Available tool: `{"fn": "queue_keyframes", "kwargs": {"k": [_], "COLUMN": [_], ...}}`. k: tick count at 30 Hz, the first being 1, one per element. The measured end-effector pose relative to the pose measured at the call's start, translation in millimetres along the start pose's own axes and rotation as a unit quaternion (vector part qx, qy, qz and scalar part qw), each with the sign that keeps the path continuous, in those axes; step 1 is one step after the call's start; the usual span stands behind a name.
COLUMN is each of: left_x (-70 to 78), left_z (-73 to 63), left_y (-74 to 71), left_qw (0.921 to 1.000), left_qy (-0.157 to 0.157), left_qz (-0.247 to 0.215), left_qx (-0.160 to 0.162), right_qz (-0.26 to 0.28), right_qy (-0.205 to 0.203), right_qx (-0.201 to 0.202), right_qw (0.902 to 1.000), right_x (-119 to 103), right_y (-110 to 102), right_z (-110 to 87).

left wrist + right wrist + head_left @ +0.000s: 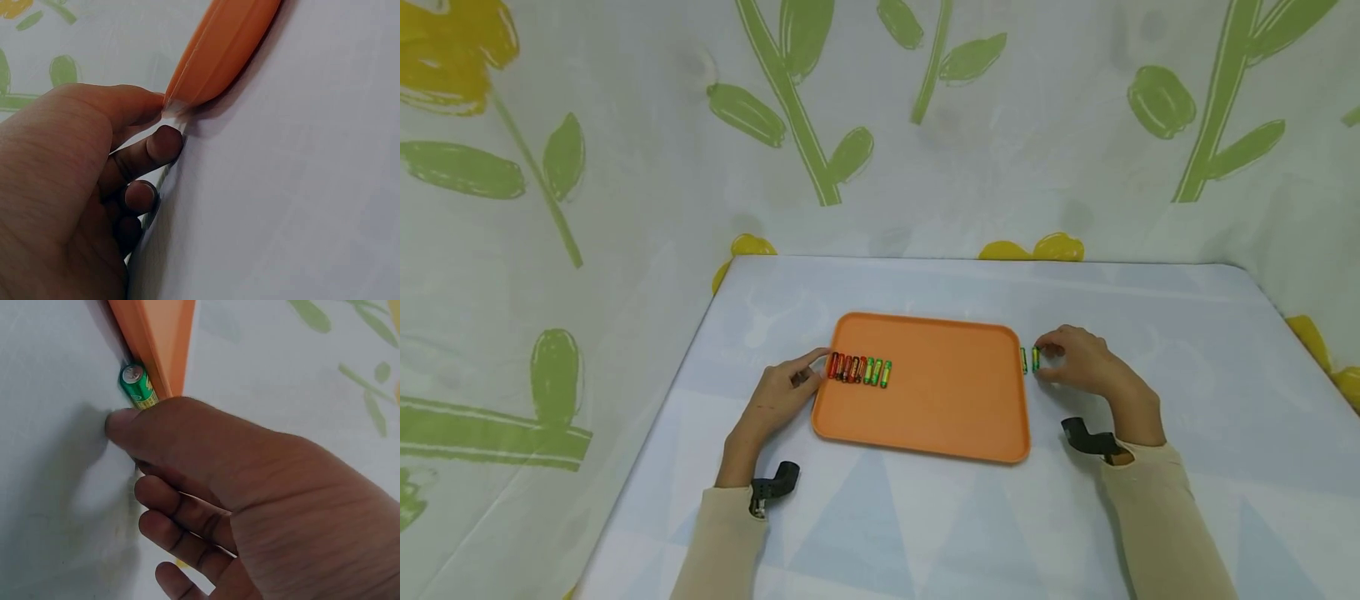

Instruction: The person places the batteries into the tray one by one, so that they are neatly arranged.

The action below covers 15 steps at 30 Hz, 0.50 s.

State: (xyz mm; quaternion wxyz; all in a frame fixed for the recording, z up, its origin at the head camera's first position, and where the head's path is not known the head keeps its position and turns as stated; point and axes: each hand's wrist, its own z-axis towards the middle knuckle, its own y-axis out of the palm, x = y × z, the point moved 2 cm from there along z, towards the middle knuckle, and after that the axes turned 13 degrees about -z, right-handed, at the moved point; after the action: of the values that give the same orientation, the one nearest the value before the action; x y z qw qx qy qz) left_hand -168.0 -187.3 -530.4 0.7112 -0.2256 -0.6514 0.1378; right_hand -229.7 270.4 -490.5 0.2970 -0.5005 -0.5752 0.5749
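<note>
An orange tray point(940, 392) lies on the table, with a row of small red batteries point(847, 368) and green batteries point(877, 372) near its left edge. At that edge my left hand point(781, 396) touches the rim with its fingertips; the left wrist view shows the hand point(69, 169) beside the tray's outer wall point(219, 56). My right hand point(1086, 362) pinches a green battery point(1036, 359) upright-looking in the head view, just right of the tray. Between it and the tray lies another green battery point(1023, 360), its end visible in the right wrist view past my thumb.
The table point(925, 533) wears a pale cloth with light blue triangles. Behind and to the left hangs a white curtain point(647, 208) with green leaves and yellow flowers. Black wrist mounts point(775, 483) sit at both cuffs.
</note>
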Motion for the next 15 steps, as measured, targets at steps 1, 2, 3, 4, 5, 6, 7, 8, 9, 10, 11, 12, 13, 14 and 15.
{"fn": "queue_keyframes", "kwargs": {"k": [1, 2, 3, 4, 5, 6, 7, 8, 9, 10, 11, 12, 13, 14, 15], "left_x": [0.2, 0.1, -0.2, -0.5, -1.0, -1.4, -1.6, -1.9, -2.2, -2.0, -1.9, -1.5, -1.1, -0.9, -0.5], "left_z": [0.3, 0.4, 0.7, 0.7, 0.7, 0.7, 0.6, 0.5, 0.6, 0.5, 0.4, 0.4, 0.3, 0.3, 0.3], "left_y": [0.0, 0.0, 0.2, 0.3, 0.3, 0.5, 0.5, 0.5, 0.5, 0.3, 0.3, 0.1, 0.0, 0.0, 0.1], "left_qw": [1.0000, 1.0000, 1.0000, 1.0000, 1.0000, 1.0000, 1.0000, 1.0000, 1.0000, 1.0000, 1.0000, 1.0000, 1.0000, 1.0000, 1.0000], "left_qy": [0.000, -0.001, 0.000, -0.001, -0.002, -0.002, -0.002, -0.003, -0.003, -0.004, -0.003, -0.003, -0.003, -0.003, -0.002], "left_qz": [0.000, 0.001, 0.002, 0.002, 0.002, 0.002, 0.003, 0.002, 0.002, 0.000, -0.002, -0.003, -0.005, -0.006, -0.005], "left_qx": [0.000, 0.001, 0.000, 0.000, 0.000, -0.001, -0.001, -0.002, -0.001, -0.001, -0.001, 0.000, 0.000, 0.001, 0.000], "right_qz": [0.000, 0.001, 0.003, 0.003, 0.003, 0.004, 0.005, 0.006, 0.006, 0.008, 0.009, 0.010, 0.011, 0.011, 0.012], "right_qy": [0.001, 0.003, 0.006, 0.008, 0.008, 0.007, 0.005, 0.001, -0.003, -0.010, -0.015, -0.017, -0.018, -0.017, -0.018], "right_qx": [0.005, 0.008, 0.012, 0.016, 0.021, 0.027, 0.033, 0.039, 0.045, 0.053, 0.059, 0.062, 0.065, 0.066, 0.067], "right_qw": [1.0000, 1.0000, 0.9999, 0.9998, 0.9997, 0.9996, 0.9994, 0.9992, 0.9989, 0.9985, 0.9981, 0.9979, 0.9977, 0.9976, 0.9975], "right_x": [0, 0, 0, 0, -1, -1, -2, -3, -4, -5, -7, -9, -11, -12, -14], "right_y": [0, -1, -1, -2, -2, -3, -4, -5, -6, -7, -8, -8, -9, -9, -9], "right_z": [-0.4, -0.9, -1.8, -2.9, -3.7, -4.4, -5.0, -5.3, -5.3, -5.2, -4.8, -4.3, -3.8, -3.2, -2.8]}}
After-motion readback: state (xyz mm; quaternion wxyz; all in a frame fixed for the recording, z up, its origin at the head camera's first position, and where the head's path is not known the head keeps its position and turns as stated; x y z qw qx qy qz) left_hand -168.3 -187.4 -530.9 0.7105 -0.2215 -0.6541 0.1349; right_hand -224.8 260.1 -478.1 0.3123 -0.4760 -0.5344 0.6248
